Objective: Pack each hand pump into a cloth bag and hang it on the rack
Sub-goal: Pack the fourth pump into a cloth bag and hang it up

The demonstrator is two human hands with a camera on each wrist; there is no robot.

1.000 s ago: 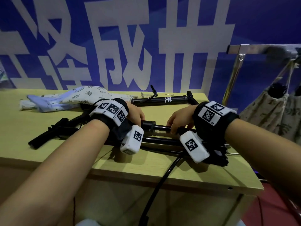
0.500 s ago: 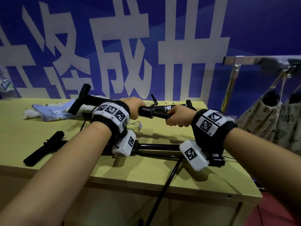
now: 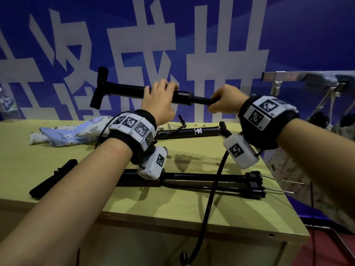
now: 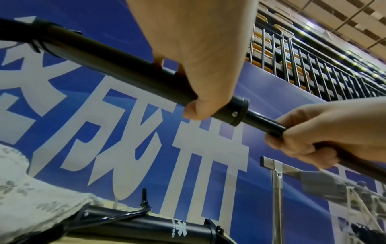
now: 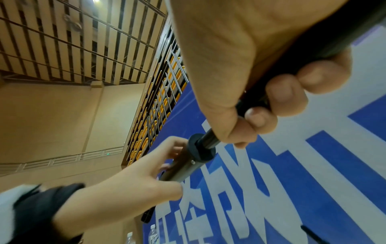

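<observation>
Table (image 3: pixel 192 212) | two pumps (image 3: pixel 192 181), cloth bag (image 3: pixel 76 131) | both hands on lifted pump (image 3: pixel 124 91)

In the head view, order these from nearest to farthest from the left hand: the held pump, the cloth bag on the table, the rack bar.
1. Held pump: gripped by the left hand.
2. Cloth bag: below, to its left, on the table.
3. Rack bar: far right, beyond the right hand.

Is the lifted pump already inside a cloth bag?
No. Both hands hold the bare pump in the air; the cloth bag lies on the table.
</observation>
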